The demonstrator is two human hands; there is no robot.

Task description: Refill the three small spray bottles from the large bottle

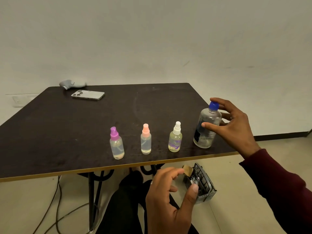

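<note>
Three small clear spray bottles stand in a row near the front edge of the dark table (67,125): one with a purple top (116,143), one with a pink top (146,139), one with a white top (175,137). To their right stands the large clear bottle (207,127) with a blue cap, upright. My right hand (233,125) is spread around the large bottle, fingers apart, thumb in front of it and fingers behind; no firm grip shows. My left hand (170,200) hovers below the table edge, fingers loosely curled and holding nothing.
A phone (88,95) lies face down at the far left of the table, with a grey controller (71,83) behind it. On the floor under the table's right side sits a small mesh basket (202,184) with bits in it. Cables (57,208) trail on the floor at left.
</note>
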